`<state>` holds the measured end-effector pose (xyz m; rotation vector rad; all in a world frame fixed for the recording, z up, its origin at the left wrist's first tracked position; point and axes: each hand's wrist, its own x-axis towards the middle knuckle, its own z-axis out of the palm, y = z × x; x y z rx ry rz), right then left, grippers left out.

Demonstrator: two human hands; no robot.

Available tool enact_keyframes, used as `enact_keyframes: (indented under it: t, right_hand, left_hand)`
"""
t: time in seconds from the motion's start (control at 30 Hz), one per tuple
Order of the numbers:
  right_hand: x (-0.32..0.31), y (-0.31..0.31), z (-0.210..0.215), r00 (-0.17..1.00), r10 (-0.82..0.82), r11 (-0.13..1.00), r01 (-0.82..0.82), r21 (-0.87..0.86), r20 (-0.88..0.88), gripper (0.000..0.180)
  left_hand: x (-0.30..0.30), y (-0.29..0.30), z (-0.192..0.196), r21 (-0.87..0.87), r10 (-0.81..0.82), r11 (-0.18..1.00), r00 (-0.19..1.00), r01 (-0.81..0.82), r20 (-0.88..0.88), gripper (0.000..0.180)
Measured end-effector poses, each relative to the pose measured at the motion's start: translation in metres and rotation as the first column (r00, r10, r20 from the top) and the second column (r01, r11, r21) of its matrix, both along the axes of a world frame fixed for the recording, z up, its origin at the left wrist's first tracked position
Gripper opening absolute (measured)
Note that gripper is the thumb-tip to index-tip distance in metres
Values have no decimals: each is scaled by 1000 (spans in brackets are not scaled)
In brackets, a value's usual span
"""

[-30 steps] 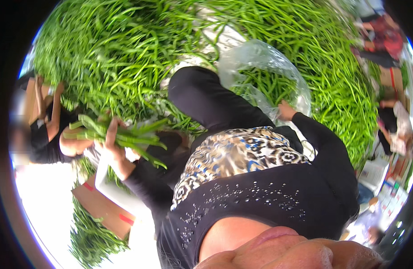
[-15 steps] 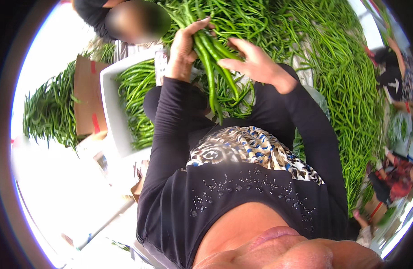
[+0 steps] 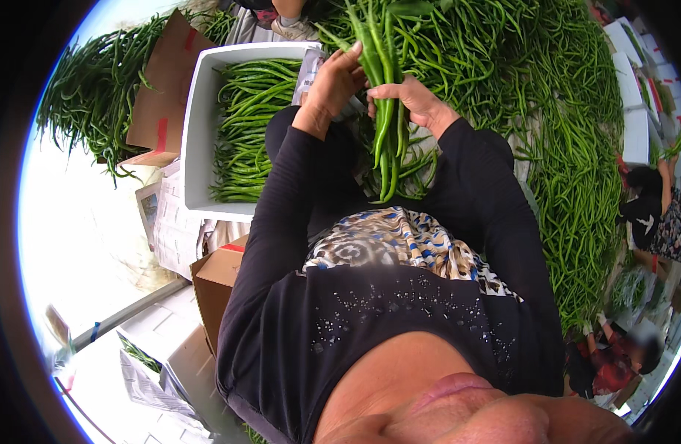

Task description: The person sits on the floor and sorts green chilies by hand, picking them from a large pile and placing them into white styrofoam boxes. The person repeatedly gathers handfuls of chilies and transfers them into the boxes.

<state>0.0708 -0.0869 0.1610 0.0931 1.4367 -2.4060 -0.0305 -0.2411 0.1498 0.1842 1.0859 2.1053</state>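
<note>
A bunch of long green chili peppers (image 3: 385, 137) hangs between my hands, stems up and tips pointing down over my lap. My left hand (image 3: 336, 83) is closed around the bunch's left side, near the upper part. From the right, my right hand (image 3: 416, 102) grips the same bunch, its thumb lying across the front of the peppers. Some of its fingers are hidden behind them. More loose peppers lie between my knees, under the bunch. Left of my left arm, a white foam box (image 3: 197, 140) holds peppers (image 3: 255, 122) laid in fairly even rows.
Loose green peppers (image 3: 577, 207) cover the ground ahead and to the right. A cardboard box (image 3: 163, 89) and heaped peppers (image 3: 96, 78) stand far left. Another cardboard box (image 3: 216, 270) sits by my left elbow. At right are two people (image 3: 655, 211) and white boxes (image 3: 636, 129).
My right hand, open beside the bunch before, has closed on it. The bunch hangs straighter and farther right. The view has shifted, showing more of the foam box.
</note>
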Motion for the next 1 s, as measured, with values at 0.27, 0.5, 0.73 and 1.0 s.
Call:
enact_keyframes:
  t: [0.27, 0.5, 0.73, 1.0]
  right_hand:
    - [-15, 7, 0, 1000, -27, 873, 16, 487, 15, 20]
    - [1, -14, 3, 899, 382, 773, -184, 608, -213, 47]
    - [-20, 18, 50, 659, -397, 862, 507, -12, -639, 50]
    - [-10, 46, 40, 759, -459, 803, 577, 149, -462, 28]
  left_hand:
    - [46, -29, 58, -246, -746, 548, -334, -799, -576, 80]
    - [38, -40, 40, -31, -513, 837, -764, -546, -391, 46]
    - [-25, -127, 80, -41, -673, 403, -266, -914, -690, 21]
    - [-26, -280, -36, -448, 716, 390, 571, -805, -402, 26]
